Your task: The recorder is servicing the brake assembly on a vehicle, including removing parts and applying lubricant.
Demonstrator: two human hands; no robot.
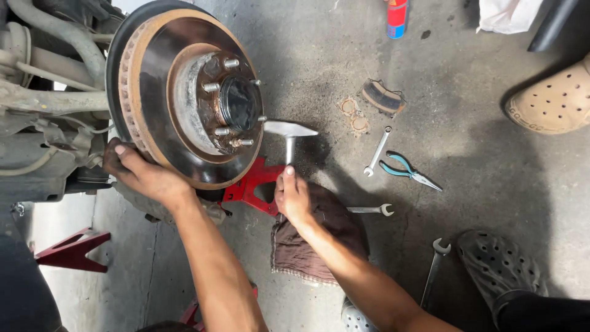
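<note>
the right hand point(292, 195) grips a steel hammer point(289, 136) by its handle, long axis upright with the head just beside the rusty round brake disc's point(161, 98) studded hub, while the left hand point(138, 172) clasps the disc's lower rim.

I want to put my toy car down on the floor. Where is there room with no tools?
Bare floor lies right of the pliers, between the tan shoe and the dark shoe. More lies above the brake pad, left of the can. It is crowded around the wrenches, the hammer in the right hand and the cloth.
</note>
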